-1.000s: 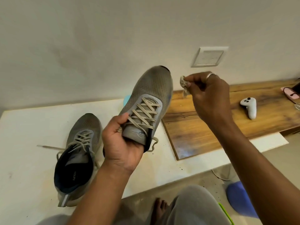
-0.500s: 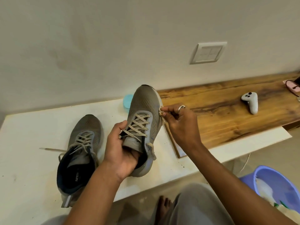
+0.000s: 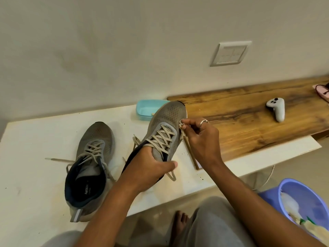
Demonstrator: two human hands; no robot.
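Observation:
My left hand (image 3: 151, 168) grips a grey mesh sneaker (image 3: 167, 122) by its tongue and collar, toe pointing away, low over the white table (image 3: 32, 157). My right hand (image 3: 201, 139), with a ring on one finger, pinches a small wadded beige scrap (image 3: 181, 124) against the shoe's right side near the forefoot. A second grey sneaker (image 3: 89, 164) with a dark lining lies on the table to the left, laces loose.
A light blue dish (image 3: 146, 111) sits behind the held shoe. A wooden board (image 3: 249, 125) carries a white controller (image 3: 276, 108) and a pink item (image 3: 322, 91). A purple basin (image 3: 306, 202) stands on the floor at right. Wall switch (image 3: 230, 53) above.
The held shoe came down from chest height toward the table. My right hand moved in from the air and now presses the scrap to the shoe's side. My left grip shifted to the collar.

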